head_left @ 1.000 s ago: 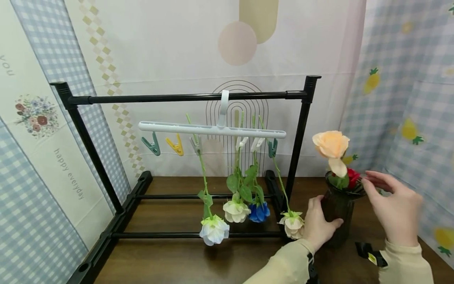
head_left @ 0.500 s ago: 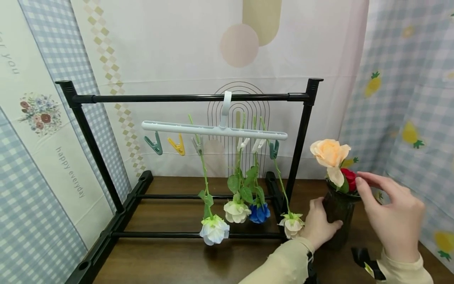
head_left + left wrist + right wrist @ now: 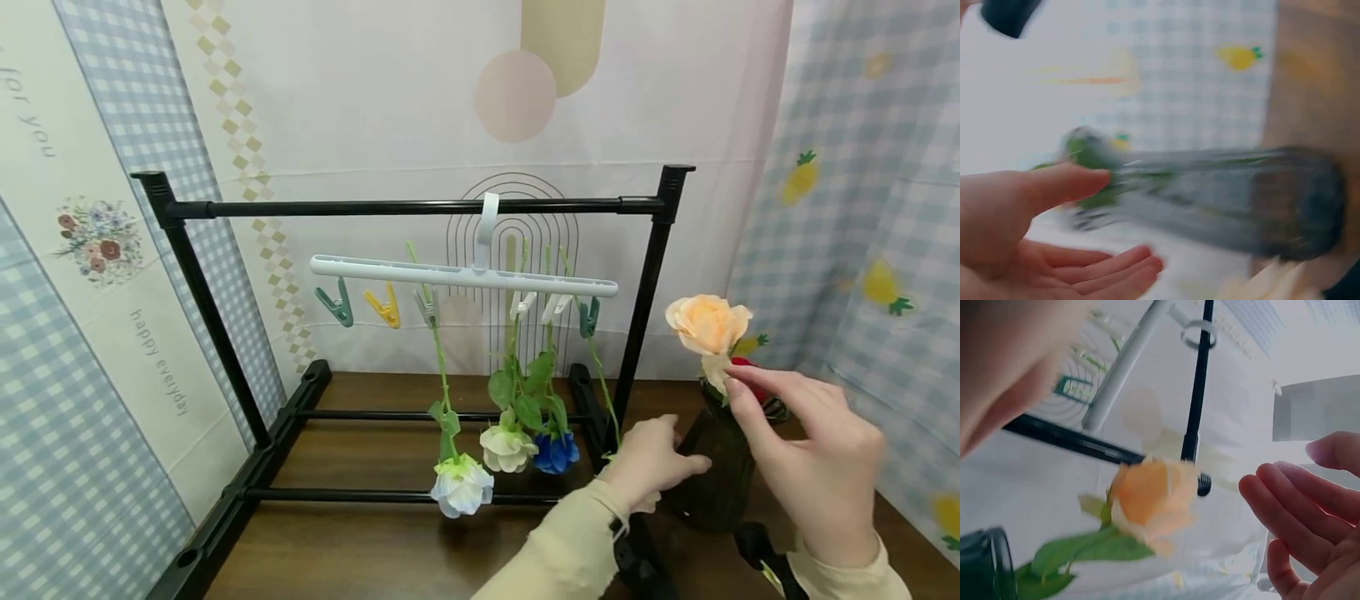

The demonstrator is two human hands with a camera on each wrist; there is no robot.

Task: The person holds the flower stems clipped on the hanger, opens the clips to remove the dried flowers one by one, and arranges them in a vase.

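Observation:
A dark glass vase (image 3: 712, 483) stands on the table at the right. From its mouth rises a peach rose (image 3: 708, 325), with a red rose (image 3: 741, 362) partly hidden behind my right hand (image 3: 821, 454). In the head view that hand's fingertips overlap the peach rose's lower petal; the right wrist view shows the rose (image 3: 1150, 497) apart from the loosely spread fingers (image 3: 1291, 509). My left hand (image 3: 648, 458) is left of the vase, its thumb toward the glass. In the left wrist view its fingers (image 3: 1107, 269) are relaxed, holding nothing, and the vase looks blurred.
A black rack (image 3: 420, 208) carries a pale hanger (image 3: 435, 273) with several clips. Upside down from it hang a white flower (image 3: 461, 487), a cream flower (image 3: 507, 448) and a blue flower (image 3: 557, 452). Another stem (image 3: 602, 387) runs down behind my left hand.
My left hand has drawn back leftward from the vase. My right hand has moved left from the red rose toward the peach rose. The head view has shifted slightly.

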